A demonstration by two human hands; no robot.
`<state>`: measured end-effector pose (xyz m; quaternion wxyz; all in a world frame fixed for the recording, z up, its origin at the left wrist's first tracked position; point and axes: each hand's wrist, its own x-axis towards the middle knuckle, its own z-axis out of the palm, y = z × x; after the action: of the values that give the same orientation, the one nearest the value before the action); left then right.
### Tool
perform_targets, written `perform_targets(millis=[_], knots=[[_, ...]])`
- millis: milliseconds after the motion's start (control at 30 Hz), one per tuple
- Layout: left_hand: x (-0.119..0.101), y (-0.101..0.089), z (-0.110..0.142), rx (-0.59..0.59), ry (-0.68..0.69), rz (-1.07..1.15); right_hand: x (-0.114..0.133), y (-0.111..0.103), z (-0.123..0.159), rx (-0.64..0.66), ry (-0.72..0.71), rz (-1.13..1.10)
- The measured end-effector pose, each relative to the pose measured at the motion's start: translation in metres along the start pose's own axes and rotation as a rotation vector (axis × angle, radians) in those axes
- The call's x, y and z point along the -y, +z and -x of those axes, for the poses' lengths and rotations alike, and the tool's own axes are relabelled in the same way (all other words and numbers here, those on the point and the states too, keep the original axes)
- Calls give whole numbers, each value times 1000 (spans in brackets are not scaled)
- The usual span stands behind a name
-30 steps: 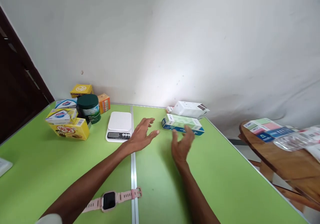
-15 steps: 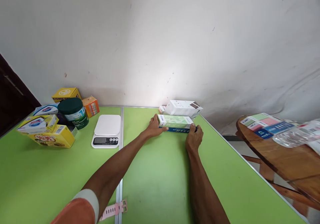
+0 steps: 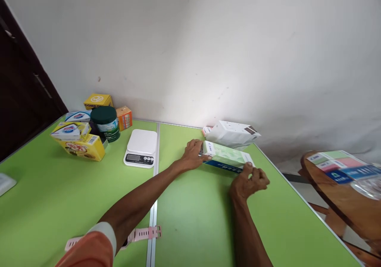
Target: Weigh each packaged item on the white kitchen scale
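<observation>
A long green-and-white carton [image 3: 228,153] lies near the far right part of the green table, with a dark blue carton [image 3: 223,165] directly beneath it. My left hand [image 3: 193,154] is closed round the left end of the pair, its thumb along the front. At the right end, my right hand [image 3: 248,181] has its thumb on the corner of the green-and-white carton. Its other fingers are curled beyond that end, partly hidden. Just behind stands a white box [image 3: 236,132] lying on its side, with a small orange-and-white box [image 3: 206,131] beside it.
Left of the table seam is a white kitchen scale [image 3: 141,148]. Farther left are a dark green tub [image 3: 104,124], a yellow box [image 3: 86,148] and several other boxes. A pink watch strap [image 3: 145,233] lies near my left forearm. A wooden table [image 3: 342,203] stands right.
The view has turned, shifting the scene. The cartons now lie more slanted, their right end nearer me. My right hand has turned outward, its fingers more curled.
</observation>
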<state>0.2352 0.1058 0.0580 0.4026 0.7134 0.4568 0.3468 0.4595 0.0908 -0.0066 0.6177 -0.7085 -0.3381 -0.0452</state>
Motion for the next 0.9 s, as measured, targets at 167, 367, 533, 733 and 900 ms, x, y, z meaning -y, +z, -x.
perform_targets(millis=[167,367,533,733,900], knots=[[-12,-67,53,-84,45,-42,48,2,41,152,-161,-91],[27,-176,147,-341,-76,-199,116,34,142,536,-249,-339],[76,-212,188,-426,-116,-167,145,65,196,714,-223,-445],[113,-208,184,-419,-146,-72,144,84,210,742,-203,-440],[125,-208,181,-401,-183,-20,145,79,208,803,-77,-464]])
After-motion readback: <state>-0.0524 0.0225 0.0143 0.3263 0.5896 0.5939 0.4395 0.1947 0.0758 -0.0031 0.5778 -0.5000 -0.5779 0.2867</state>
